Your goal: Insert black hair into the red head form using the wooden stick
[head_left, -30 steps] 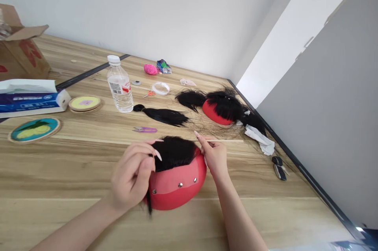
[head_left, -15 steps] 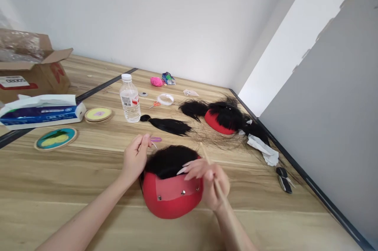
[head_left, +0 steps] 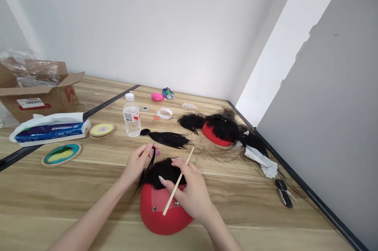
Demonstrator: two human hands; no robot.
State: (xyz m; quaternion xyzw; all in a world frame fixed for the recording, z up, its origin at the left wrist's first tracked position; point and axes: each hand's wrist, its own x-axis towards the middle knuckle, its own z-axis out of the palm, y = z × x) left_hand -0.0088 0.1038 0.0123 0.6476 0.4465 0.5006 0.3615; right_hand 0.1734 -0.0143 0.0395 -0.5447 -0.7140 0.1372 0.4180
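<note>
In front of me on the table sits a red dome-shaped form (head_left: pixel 165 221) with a tuft of black hair (head_left: pixel 161 172) on top. A see-through patch (head_left: pixel 162 198) is fixed to its near side with silver pins. At the form's upper left, my left hand (head_left: pixel 137 166) is closed in a pinch on a strand of black hair (head_left: pixel 152 160). My right hand (head_left: pixel 193 186) rests over the form's right side, its thumb and fingers reaching across the hair. A pale wooden stick (head_left: pixel 174 190) lies slantwise in that hand. Behind my left fingertips, a small purple object (head_left: pixel 157 153) is partly hidden.
Beyond the form lie a tied hair bundle (head_left: pixel 168 138) and a second red form with hair (head_left: pixel 215 136). A water bottle (head_left: pixel 132 117), tissue pack (head_left: pixel 53 132) and cardboard box (head_left: pixel 53 99) stand left. Black-handled snips (head_left: pixel 284 194) and crumpled tissue (head_left: pixel 262 160) lie right.
My right hand has moved left over the hair and turned, swinging the stick across the form. A hair strand now shows at my left fingers. The view has tilted up slightly.
</note>
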